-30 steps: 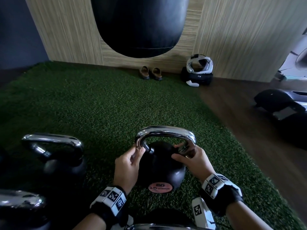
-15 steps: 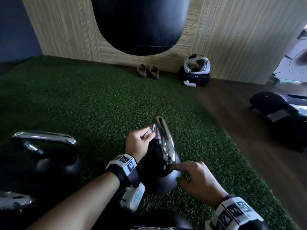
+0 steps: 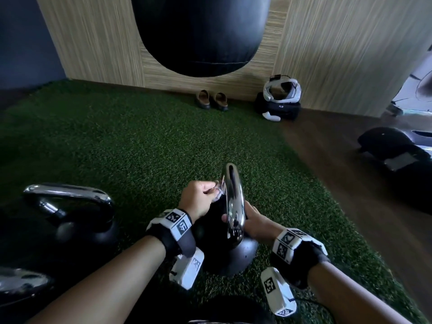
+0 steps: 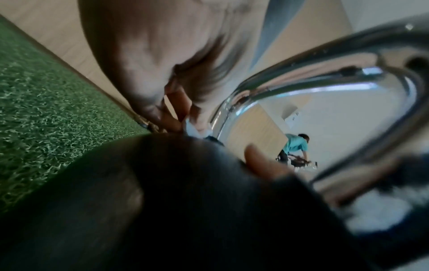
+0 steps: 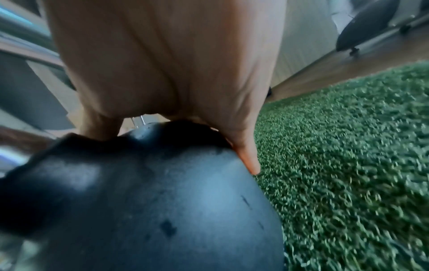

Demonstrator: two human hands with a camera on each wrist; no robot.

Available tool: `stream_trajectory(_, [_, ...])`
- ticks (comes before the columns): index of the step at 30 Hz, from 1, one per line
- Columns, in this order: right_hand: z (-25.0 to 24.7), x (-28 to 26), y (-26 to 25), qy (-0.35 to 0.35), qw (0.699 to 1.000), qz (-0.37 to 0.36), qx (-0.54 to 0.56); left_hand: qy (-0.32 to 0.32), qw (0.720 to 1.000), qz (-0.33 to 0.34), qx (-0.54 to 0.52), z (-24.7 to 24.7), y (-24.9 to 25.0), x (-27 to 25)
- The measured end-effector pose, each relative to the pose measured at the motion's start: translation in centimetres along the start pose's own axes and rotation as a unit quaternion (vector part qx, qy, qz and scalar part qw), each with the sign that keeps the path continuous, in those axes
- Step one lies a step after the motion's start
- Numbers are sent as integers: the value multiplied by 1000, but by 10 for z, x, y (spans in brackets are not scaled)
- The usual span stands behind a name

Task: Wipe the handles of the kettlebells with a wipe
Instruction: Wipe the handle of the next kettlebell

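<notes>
Kettlebell: the black kettlebell (image 3: 230, 256) is sitting on the green turf (image 3: 131, 146) between the two hands, with its chrome handle (image 3: 232, 199) turned edge-on to the head camera.
Wipe: a small white wipe (image 3: 217, 195) is lying against the left side of the handle, at the fingertips of the left hand; only a little of it is showing.
Left hand: the left hand (image 3: 198, 199) is pinching the wipe with curled fingers and is pressing it to the handle. In the left wrist view the wipe (image 4: 192, 128) is showing as a pale scrap between the fingertips, just beside the chrome bar (image 4: 301, 78).
Right hand: the right hand (image 3: 254, 223) is resting on the right side of the kettlebell, just below the handle. In the right wrist view its fingers (image 5: 248, 157) are lying straight on the black ball (image 5: 162, 201), not wrapped around anything.
Other kettlebells: a second kettlebell (image 3: 77, 216) is standing on the turf to the left of the left hand, well apart; part of a third one (image 3: 21, 284) is showing nearer to the person on the same side.
Beyond the hands: a black punching bag (image 3: 201, 31) is hanging above the turf, and a pair of shoes (image 3: 212, 100) is standing by the wooden wall (image 3: 350, 50).
</notes>
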State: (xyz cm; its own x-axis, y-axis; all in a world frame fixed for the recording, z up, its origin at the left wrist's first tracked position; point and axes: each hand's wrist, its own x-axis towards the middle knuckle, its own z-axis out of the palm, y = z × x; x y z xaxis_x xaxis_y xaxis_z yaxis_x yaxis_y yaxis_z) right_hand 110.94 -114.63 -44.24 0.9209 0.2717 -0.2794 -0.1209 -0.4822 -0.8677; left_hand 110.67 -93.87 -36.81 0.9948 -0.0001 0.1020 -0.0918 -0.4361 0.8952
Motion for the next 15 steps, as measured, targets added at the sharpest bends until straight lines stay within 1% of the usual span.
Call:
stream_trajectory(2, [6, 7, 5, 28, 1000, 4, 9, 7, 1000, 20, -8, -5, 7, 2])
stream_trajectory(4, [8, 7, 5, 50, 999, -1, -4, 41, 997, 67, -14, -7, 17, 2])
stream_trajectory(7, [10, 9, 8, 55, 999, -3, -1, 82, 992, 80, -44, -7, 26, 3])
stream_trajectory(8, [10, 10, 10, 54, 999, -4, 3, 76, 993, 79, -48, -7, 25, 4])
stream_trajectory(10, [10, 10, 10, 51, 999, -9, 2, 44, 995, 67, -52, -9, 20, 6])
stream_trajectory(12, [12, 7, 8, 55, 998, -19, 3, 18, 997, 42, -68, -13, 23, 8])
stream_trajectory(15, [12, 3, 7, 69, 997, -19, 1, 16, 989, 28, -143, -21, 41, 5])
